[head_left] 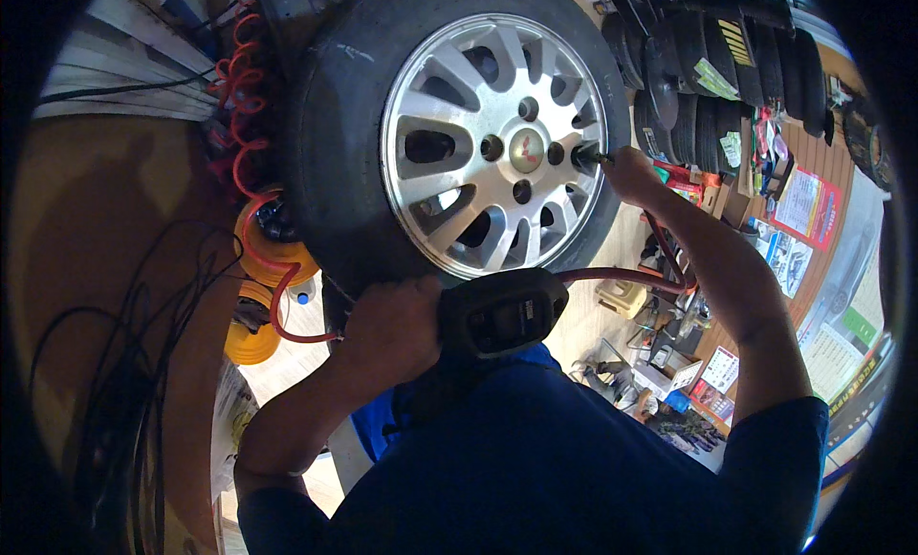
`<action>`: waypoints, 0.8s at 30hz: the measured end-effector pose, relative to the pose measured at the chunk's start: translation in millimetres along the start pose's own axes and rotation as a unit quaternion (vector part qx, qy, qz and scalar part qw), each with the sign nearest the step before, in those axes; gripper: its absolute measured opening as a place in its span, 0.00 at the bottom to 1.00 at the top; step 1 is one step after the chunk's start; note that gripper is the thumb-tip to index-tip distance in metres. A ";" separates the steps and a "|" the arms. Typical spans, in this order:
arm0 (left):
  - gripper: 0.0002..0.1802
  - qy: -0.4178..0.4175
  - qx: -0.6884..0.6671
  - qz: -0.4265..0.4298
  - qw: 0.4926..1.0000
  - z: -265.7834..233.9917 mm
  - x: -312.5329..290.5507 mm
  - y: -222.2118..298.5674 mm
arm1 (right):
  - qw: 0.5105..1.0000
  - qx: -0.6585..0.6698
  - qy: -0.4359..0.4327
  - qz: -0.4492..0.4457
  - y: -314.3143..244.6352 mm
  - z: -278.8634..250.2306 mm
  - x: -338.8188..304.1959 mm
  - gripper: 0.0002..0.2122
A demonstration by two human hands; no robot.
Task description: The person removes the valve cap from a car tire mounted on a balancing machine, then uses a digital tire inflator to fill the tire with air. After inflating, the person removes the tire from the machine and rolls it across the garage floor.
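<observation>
In front of me stands a wheel with a black tire [339,163] and a silver alloy rim [442,190]. My left hand [390,327] is wrapped round a black tire inflator [507,314] with a small display, just below the tire. A red hose [622,274] leads from the inflator up to my right hand [633,176]. My right fingers pinch the dark air chuck [591,157] at the right side of the rim, among the spoke openings. Whether the chuck sits on the valve is too small to tell.
A red coiled air hose [247,96] hangs at the left and runs to the inflator. Yellow round containers [251,335] stand below it, near dark loose cables [172,345]. Racked tires [684,125], a beige case [622,297] and posters [803,209] are at the right.
</observation>
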State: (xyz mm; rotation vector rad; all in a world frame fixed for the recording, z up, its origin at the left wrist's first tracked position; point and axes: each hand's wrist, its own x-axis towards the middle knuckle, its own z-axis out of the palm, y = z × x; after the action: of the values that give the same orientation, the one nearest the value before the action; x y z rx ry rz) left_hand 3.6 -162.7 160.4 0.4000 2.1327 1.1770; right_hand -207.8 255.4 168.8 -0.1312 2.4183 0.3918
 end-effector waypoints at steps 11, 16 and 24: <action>0.13 -0.029 0.015 -0.018 0.999 -6.0 2.8 3.2 | 0.999 -0.027 -0.019 -0.040 1.5 -2.0 -1.2 0.17; 0.14 -0.028 0.005 -0.019 0.999 -9.1 5.7 4.9 | 0.999 -0.038 -0.019 -0.028 0.6 -3.5 -3.4 0.18; 0.17 -0.029 -0.020 -0.021 0.999 -5.4 7.2 0.8 | 0.996 -0.060 -0.027 -0.053 0.7 3.6 1.9 0.18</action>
State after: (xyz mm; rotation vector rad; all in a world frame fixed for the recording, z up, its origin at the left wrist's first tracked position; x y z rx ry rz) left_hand -5.4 -161.8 160.2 0.3646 2.0546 1.1693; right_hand -207.2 257.2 165.2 -0.2973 2.3237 0.4864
